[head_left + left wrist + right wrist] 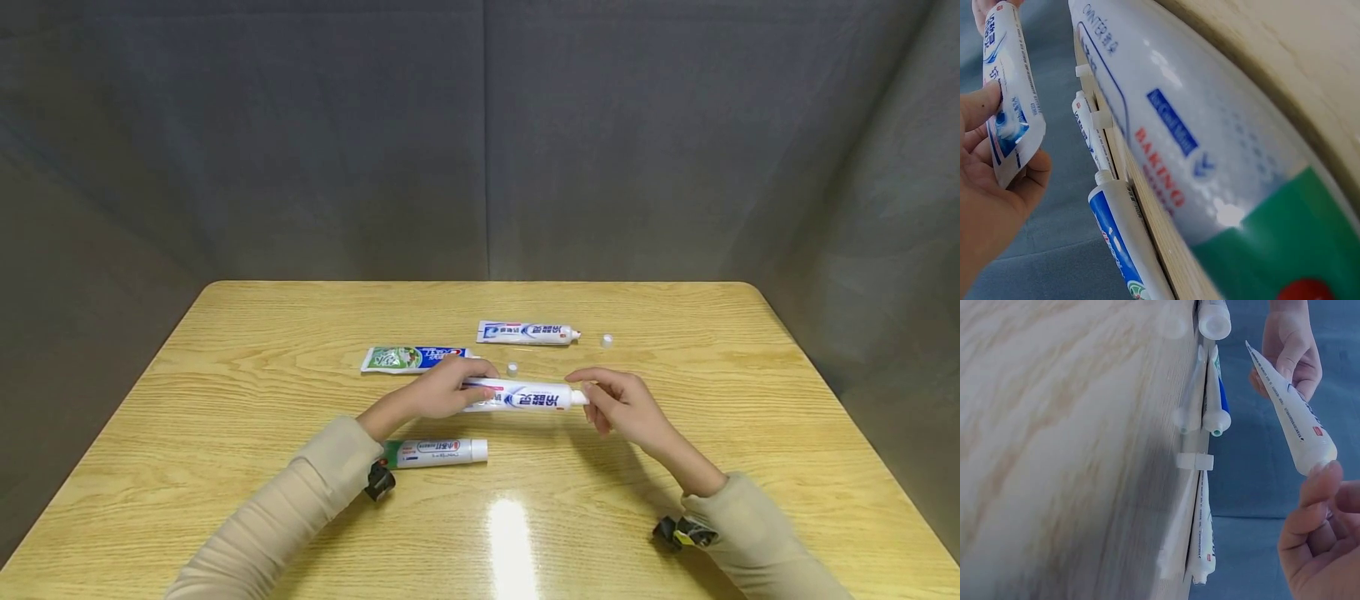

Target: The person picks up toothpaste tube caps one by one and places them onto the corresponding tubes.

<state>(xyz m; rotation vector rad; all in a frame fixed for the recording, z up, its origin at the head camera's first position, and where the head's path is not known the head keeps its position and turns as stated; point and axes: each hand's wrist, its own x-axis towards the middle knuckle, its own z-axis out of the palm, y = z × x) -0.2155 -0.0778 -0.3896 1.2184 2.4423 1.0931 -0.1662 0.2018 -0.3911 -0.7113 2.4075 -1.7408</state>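
My left hand [442,390] grips a white toothpaste tube [528,395] by its flat tail half, above the table. The thumb lies across the tube's face in the left wrist view. At the tube's other end, my right hand [630,410] pinches the white cap [579,398] between thumb and forefinger. In the right wrist view those fingertips hide most of the cap. Beneath the left forearm lies a green and white toothpaste tube [450,452], capped and partly covered by the sleeve. A green and blue tube [408,358] lies just behind the left hand, its neck uncapped in the right wrist view.
Farther back lies another white toothpaste tube [521,333], its nozzle bare. One loose white cap [607,340] stands to its right, and a second loose cap [512,368] stands in front of it. The wooden table [262,333] ends at a grey curtain [337,167].
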